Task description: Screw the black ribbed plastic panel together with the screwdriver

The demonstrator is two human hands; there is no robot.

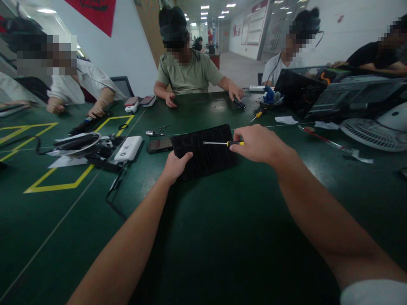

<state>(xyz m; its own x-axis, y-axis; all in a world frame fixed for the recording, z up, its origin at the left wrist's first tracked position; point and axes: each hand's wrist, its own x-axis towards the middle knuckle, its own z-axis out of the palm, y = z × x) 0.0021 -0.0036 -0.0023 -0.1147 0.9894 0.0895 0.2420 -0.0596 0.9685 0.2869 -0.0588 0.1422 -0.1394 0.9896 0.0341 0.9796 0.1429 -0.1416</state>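
Note:
My left hand [177, 166] grips the left edge of a black rectangular panel [219, 154], its thumb lying on the face. The panel is tilted up toward me above the green table, and ribs or recesses show faintly on it. In my right hand [259, 144] is a screwdriver [219, 143] with a yellow and black handle. Its metal shaft points left across the panel, with the tip near the panel's middle. Whether the tip touches the surface, I cannot tell. Behind the panel's left side lies a dark phone-like device [160, 146].
Small metal parts [155, 132] lie beyond the panel. To the left are a white power bank [129, 149] and a bundle of cables [79, 144]. A second screwdriver [259, 114], a white fan [372, 131] and a computer case [356, 95] are right. Several people sit around the table [241, 237].

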